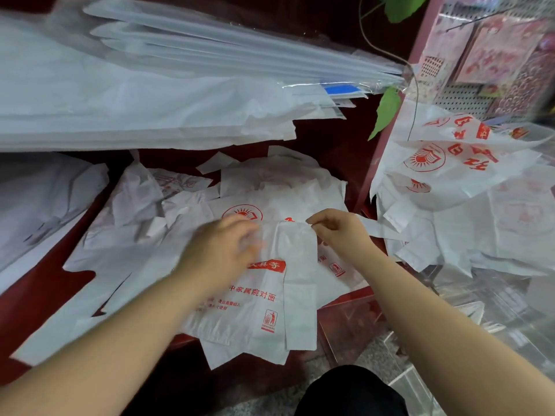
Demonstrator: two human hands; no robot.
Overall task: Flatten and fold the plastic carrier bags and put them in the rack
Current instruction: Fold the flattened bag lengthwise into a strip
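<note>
Plainly, from the head view, the carrier bag (258, 307) I was working on lay almost flat on the dark red surface (39, 301) directly in front of me, its printed face up. Its long axis ran away from my body, bottom edge overhanging the near rim and mouth end pointing towards the loose heap of bags (270, 178) behind it. A side panel (300, 283) was already folded over lengthwise along its right half.

My right hand (339, 229) was at the far end of that panel, thumb and fingers pinching its top edge. My left hand (222, 250) was over the middle of the bag. It was blurred, so I could not tell whether the fingers lay flat or curled. Both hands sat on the bag itself, the left nearer its centre.

More printed bags (444, 157) hung on what I took to be the rack (387, 139), off to my right. I judged the next fold would run across the long axis, so the folded bundle would leave on my right hand's side.
</note>
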